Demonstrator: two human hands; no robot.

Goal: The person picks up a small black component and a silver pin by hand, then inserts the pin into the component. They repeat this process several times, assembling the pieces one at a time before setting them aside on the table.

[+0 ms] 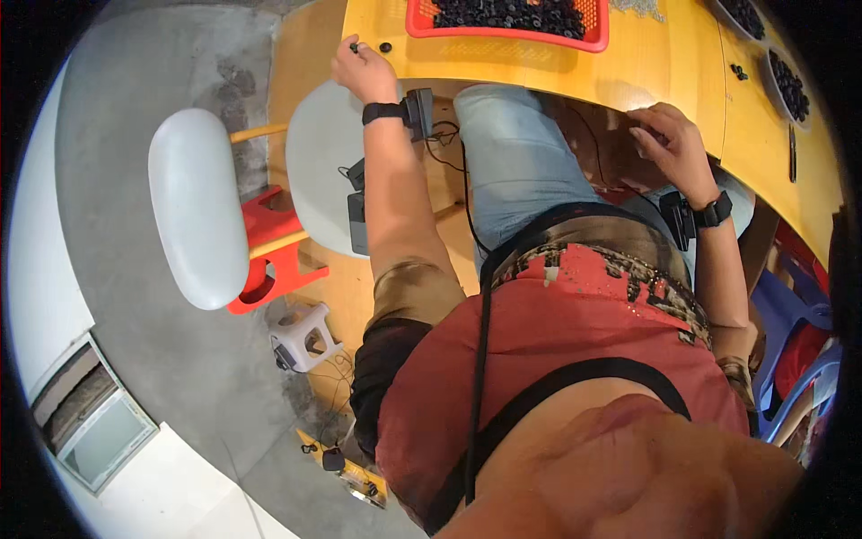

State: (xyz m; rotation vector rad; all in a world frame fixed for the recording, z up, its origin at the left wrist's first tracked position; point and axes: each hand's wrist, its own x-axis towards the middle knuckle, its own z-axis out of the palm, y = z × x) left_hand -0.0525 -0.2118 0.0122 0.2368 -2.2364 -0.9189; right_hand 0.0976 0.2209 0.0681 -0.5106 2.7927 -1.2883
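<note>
Head view: near the left corner of the yellow table (628, 74), a small dark piece (355, 48) is pinched between the thumb and fingers of the left hand (366, 74), so the grip is narrow. Whether that hand is supported by the tabletop cannot be told. Just to the right of the pinched piece, a round black piece (385, 47) is seen lying on the wood, apart from the fingers.

The right hand (675, 148) is held at the table's near edge, with its fingers bent and its thumb set apart from them; whether anything is held there cannot be told.

Between the two hands and farther back, a red basket (503, 39) is filled with many black pieces (512, 15). Small pale pieces (639, 7) are scattered beside it, on its right. At the table's right side, a bowl (778, 101) is filled with dark parts, and another bowl (729, 23) is placed behind it. To the left of the nearer bowl, a little dark cluster (739, 72) is seen, and a slim black tool (793, 153) is laid in front of that bowl.
</note>
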